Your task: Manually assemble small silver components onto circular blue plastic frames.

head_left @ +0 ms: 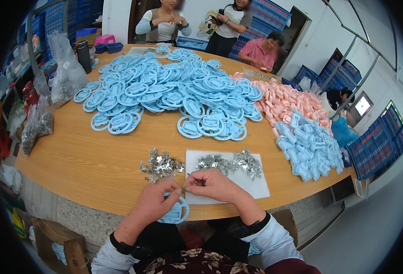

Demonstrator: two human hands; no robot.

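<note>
My left hand (158,198) and my right hand (212,185) meet fingertip to fingertip at the table's near edge. Both are pinched closed; whatever small piece sits between the fingers is too small to name. Just below them lies a round light-blue plastic part (177,211), ring-shaped with a molded middle, partly covered by my left hand. Beyond my left hand is a loose heap of small silvery metal pieces (161,165). A white board (254,188) lies under my right hand and bears two more heaps of small metal pieces (247,164).
A large pile of light-blue round parts (165,86) covers the table's far middle. Pink parts (293,102) and light-blue oblong parts (311,146) are heaped at the right. Plastic bags (67,68) and a dark bottle (83,57) stand at the left. Several people are beyond the table.
</note>
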